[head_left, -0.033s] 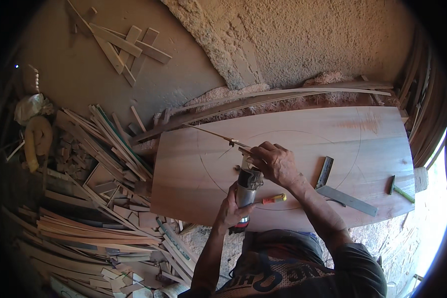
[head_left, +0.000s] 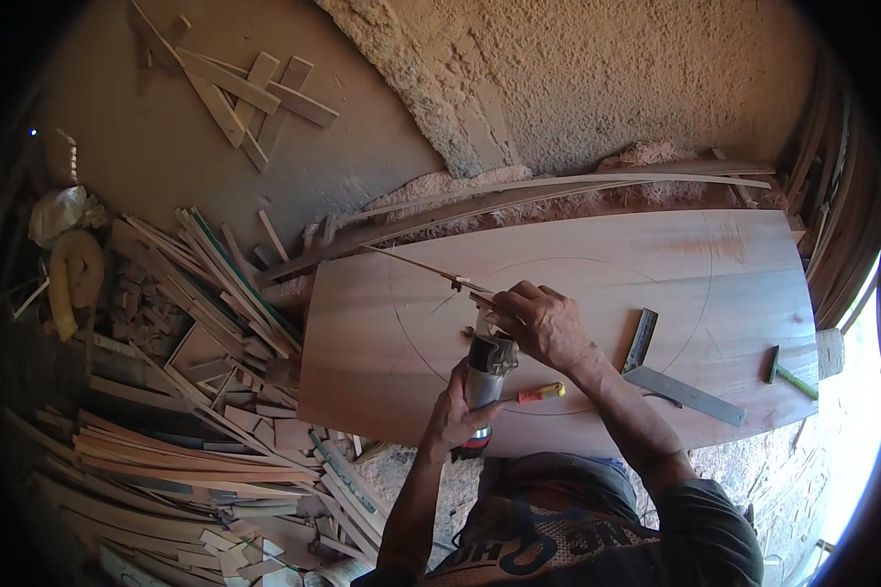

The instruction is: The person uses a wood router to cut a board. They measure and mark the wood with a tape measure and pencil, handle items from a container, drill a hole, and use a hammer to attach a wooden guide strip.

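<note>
Keeping approx. the same pose as a sec ago, L hand (head_left: 450,417) grips the power tool (head_left: 484,386) over the wood panel (head_left: 352,342), R hand (head_left: 550,328) at its far end, hold unclear, so prob. same step.

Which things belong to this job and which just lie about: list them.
In use, seemingly:
- cylindrical power tool, in the left hand
- thin rod, running to the right hand
- marked board beneath
- red-and-yellow handle near the left hand, perhaps

Lying about:
- metal square, on the board
- green-handled tool
- wood strips
</note>
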{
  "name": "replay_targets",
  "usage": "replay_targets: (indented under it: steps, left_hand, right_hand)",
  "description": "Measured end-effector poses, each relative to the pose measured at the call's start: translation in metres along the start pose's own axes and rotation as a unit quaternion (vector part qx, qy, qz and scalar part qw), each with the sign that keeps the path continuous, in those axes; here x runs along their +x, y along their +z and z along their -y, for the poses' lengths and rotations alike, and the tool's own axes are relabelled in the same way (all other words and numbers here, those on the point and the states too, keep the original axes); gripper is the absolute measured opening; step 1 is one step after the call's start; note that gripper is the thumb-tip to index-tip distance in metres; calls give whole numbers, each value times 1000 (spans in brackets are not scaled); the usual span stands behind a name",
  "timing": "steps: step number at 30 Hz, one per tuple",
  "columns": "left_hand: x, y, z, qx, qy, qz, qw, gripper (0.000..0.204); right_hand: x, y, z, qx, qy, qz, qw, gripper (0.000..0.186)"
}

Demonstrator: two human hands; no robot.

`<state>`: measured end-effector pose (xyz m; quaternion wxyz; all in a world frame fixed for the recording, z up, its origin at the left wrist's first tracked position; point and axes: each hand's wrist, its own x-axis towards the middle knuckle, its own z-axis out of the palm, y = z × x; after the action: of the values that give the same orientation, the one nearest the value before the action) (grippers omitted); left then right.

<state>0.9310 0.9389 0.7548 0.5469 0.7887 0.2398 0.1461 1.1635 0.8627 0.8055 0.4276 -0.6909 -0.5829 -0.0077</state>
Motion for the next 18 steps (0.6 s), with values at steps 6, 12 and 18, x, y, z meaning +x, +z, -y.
replay_targets:
  steps: [6, 12, 18]
  left_hand:
    - [5, -1, 4, -8, 5, -21, 1000, 77]
    - [-7, -1, -5, -6, -7, -51, 999, 74]
    - [-11, 5, -35, -116, 33, -46, 992, 66]
  right_hand:
    - [0, -1, 5, 5, -13, 4, 1000, 27]
    - [-6, -16, 27, 171, -11, -20, 985, 51]
    - [-34, 31, 19, 673, 136, -9, 727, 104]
